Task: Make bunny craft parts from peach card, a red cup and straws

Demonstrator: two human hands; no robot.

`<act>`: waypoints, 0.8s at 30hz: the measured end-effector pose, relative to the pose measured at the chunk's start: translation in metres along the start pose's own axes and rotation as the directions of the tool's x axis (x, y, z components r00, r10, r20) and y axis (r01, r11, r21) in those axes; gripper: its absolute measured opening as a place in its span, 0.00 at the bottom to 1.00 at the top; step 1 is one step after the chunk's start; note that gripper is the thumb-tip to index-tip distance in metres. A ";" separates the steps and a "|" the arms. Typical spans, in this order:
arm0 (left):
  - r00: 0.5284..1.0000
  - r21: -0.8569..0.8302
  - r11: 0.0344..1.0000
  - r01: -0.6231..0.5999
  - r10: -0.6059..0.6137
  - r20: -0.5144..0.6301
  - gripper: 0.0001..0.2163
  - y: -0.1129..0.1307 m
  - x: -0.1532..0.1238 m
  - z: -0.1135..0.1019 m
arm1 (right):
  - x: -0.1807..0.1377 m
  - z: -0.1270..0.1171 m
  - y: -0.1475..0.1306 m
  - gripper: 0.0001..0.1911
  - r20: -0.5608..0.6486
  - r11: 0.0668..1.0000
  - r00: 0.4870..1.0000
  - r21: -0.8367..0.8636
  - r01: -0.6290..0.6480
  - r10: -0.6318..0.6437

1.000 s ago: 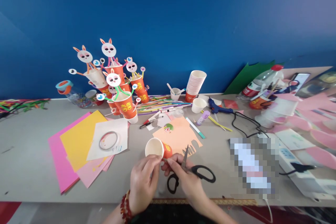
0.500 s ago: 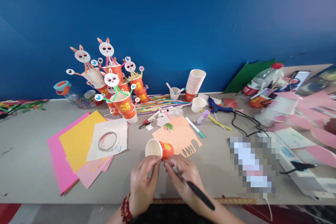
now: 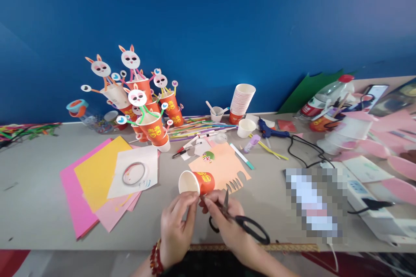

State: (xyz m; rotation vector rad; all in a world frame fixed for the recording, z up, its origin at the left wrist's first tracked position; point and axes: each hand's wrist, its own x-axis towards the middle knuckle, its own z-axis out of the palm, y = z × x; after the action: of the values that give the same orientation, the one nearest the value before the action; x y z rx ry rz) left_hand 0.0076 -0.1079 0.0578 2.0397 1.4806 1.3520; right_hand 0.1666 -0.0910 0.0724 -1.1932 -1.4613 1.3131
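An orange paper cup (image 3: 196,182) lies tilted on its side above the table, its white mouth facing left. My left hand (image 3: 176,227) pinches the cup's near rim with closed fingers. My right hand (image 3: 227,220) is closed on black-handled scissors (image 3: 240,223), whose blades point up toward the cup's side. Both hands meet just below the cup, over the near edge of the grey table (image 3: 39,199). A beaded bracelet (image 3: 155,258) is on my left wrist.
Pink and yellow paper sheets (image 3: 94,181) with a tape ring (image 3: 134,173) lie left. A peach cut sheet (image 3: 221,165) lies behind the cup. Bunny cup crafts (image 3: 143,99), stacked cups (image 3: 242,101), straws, a glue gun (image 3: 271,132) and a power strip (image 3: 370,199) crowd the back and right.
The scissors swung from upright to lying low by my wrist, then back up, blades again at the cup. The cup has tipped slightly, showing more of its orange side.
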 end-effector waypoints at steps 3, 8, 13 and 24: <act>0.998 -0.015 0.998 0.063 -0.063 -0.002 0.09 0.000 -0.002 0.001 | 0.002 -0.008 -0.006 0.13 0.088 0.915 0.971 -0.326 0.239 -0.222; 0.993 -0.035 0.993 0.115 -0.115 -0.003 0.08 -0.001 -0.006 0.002 | 0.007 -0.012 -0.010 0.13 0.160 0.797 0.922 -0.465 0.384 -0.352; 0.999 -0.030 0.999 0.043 -0.043 -0.012 0.09 -0.002 -0.005 0.001 | 0.005 -0.006 -0.006 0.14 0.065 0.995 0.998 -0.095 0.023 -0.017; 0.890 -0.400 0.806 0.436 -0.452 0.059 0.04 0.007 0.010 0.008 | 0.008 -0.001 -0.004 0.17 0.008 0.960 0.996 0.264 -0.089 0.090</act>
State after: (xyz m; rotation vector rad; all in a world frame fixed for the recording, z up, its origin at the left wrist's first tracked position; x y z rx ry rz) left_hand 0.0191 -0.0999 0.0640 1.3111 1.4275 1.3572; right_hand 0.1651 -0.0829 0.0764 -1.0939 -1.1954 1.5133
